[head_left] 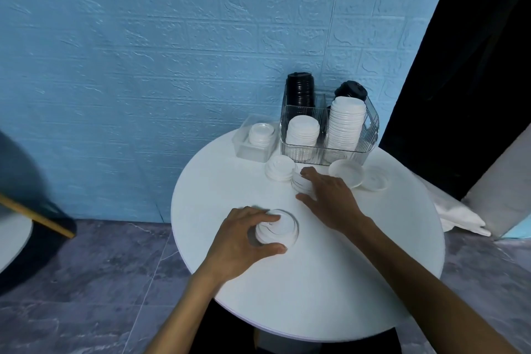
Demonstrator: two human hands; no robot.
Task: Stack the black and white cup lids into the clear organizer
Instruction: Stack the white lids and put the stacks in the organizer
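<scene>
My left hand (244, 238) grips a small stack of white lids (280, 228) on the round white table (316, 282), thumb and fingers curled round its rim. Farther back, my right hand (330, 198) holds another short stack of white lids (300, 181) between thumb and fingers. The clear organizer (370, 135) stands at the table's far edge with two white lid stacks (346, 121) in front and two black lid stacks (300, 92) behind. Loose white lids lie in front of it: a short pile (278, 168), an upturned lid (346, 172) and another lid (376, 178).
A small clear box (244, 149) holding a few white lids stands left of the organizer. A blue brick-pattern wall is right behind the table. A black curtain hangs at the right, with white cloth on the floor. A dark chair shows at the left edge.
</scene>
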